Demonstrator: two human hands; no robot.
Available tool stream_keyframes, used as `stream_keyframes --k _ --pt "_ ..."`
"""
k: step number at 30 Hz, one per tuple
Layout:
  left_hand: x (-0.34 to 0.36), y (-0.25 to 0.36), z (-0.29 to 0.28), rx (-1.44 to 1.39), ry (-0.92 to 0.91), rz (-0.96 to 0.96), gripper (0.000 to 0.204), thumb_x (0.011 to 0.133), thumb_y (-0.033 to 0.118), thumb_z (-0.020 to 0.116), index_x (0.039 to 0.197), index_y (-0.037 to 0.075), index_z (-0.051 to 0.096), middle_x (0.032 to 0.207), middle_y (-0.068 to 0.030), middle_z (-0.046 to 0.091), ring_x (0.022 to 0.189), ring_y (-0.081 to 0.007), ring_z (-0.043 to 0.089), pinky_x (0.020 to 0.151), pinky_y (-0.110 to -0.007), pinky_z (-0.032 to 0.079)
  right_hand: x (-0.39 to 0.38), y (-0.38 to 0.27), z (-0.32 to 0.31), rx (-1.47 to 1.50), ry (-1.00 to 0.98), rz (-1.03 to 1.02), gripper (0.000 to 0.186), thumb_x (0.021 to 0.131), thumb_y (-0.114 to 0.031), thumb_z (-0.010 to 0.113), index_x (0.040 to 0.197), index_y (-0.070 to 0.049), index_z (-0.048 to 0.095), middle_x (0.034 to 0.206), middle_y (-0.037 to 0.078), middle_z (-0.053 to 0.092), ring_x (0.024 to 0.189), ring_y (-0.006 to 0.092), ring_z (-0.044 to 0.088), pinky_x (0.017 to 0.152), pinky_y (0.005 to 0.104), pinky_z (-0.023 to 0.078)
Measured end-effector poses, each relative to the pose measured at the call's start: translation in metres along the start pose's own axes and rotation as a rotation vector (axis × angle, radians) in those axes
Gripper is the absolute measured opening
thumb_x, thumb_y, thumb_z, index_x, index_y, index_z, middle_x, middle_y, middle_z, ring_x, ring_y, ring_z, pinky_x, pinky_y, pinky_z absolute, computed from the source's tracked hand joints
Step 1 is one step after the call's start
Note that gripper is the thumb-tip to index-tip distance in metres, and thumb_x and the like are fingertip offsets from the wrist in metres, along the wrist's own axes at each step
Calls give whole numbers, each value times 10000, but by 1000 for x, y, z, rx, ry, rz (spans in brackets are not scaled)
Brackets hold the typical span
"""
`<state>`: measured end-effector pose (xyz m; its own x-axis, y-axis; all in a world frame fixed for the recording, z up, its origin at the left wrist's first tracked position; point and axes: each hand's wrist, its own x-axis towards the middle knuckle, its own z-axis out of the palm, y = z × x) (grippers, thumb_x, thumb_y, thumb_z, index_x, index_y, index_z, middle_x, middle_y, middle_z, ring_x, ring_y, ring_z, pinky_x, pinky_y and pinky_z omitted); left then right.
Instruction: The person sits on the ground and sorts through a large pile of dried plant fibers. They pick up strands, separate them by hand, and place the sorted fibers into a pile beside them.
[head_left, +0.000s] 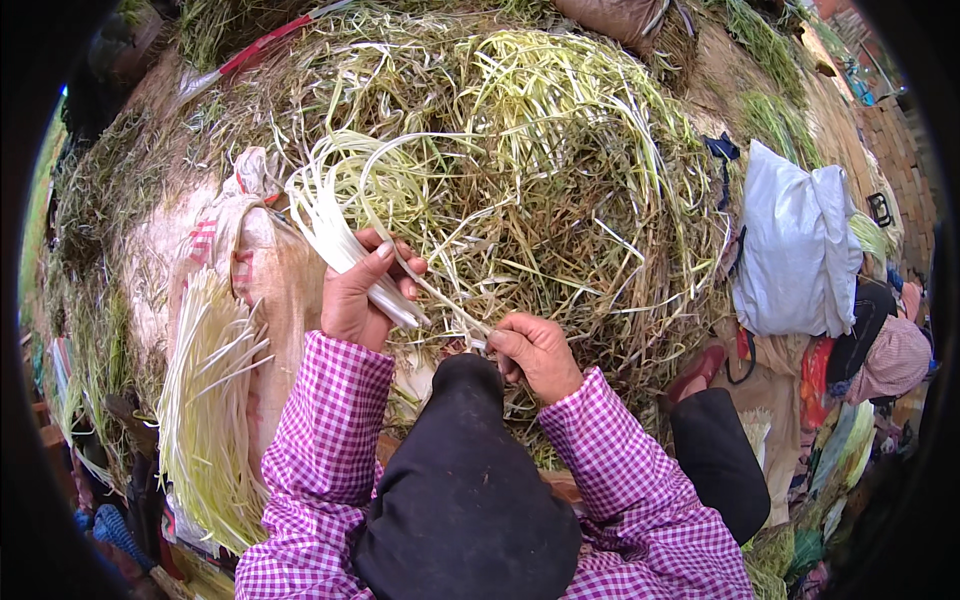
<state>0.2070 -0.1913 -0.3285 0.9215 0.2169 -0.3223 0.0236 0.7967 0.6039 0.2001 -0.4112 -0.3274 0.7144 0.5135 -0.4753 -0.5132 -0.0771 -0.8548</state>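
My left hand (362,290) is closed around a bundle of long white stalks with pale yellow leaves (330,225), which look like blanched chives. The leafy ends spread up and away over the heap. One separate stalk (440,297) runs from near my left fingers down to my right hand (532,352), whose thumb and fingers pinch its lower end just beyond my dark-clad knee. Another laid-out bunch of the same pale stalks (207,400) rests on sacking to the left.
Ahead lies a big heap of withered brown leaves (590,240), with pale yellow leaves (560,85) on top. A stuffed white sack (795,245) stands at the right. Beyond it are a person in a pink-patterned covering (890,358) and a brick surface (905,160).
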Motion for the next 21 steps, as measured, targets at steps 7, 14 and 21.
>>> stream_keyframes --k 7,14,21 --pt "25 31 -33 -46 223 160 205 845 8 553 1035 33 478 843 -120 574 725 -227 580 480 -251 466 -24 83 -67 -1177 122 -115 166 860 -177 551 870 -18 600 630 115 581 564 208 586 547 345 491" --pt "8 3 3 66 137 47 229 798 -9 604 1001 -12 497 776 -149 577 684 -263 622 426 -281 486 -26 70 -76 -1460 -243 508 294 843 -138 530 1118 -50 584 1054 169 599 972 292 581 854 390 471" --pt "-17 -24 38 220 5 -218 236 764 2 624 972 -15 512 763 -133 594 678 -261 645 449 -288 516 24 -49 -6 -602 286 -532 303 844 -227 591 987 39 600 857 126 564 745 218 575 667 312 464"
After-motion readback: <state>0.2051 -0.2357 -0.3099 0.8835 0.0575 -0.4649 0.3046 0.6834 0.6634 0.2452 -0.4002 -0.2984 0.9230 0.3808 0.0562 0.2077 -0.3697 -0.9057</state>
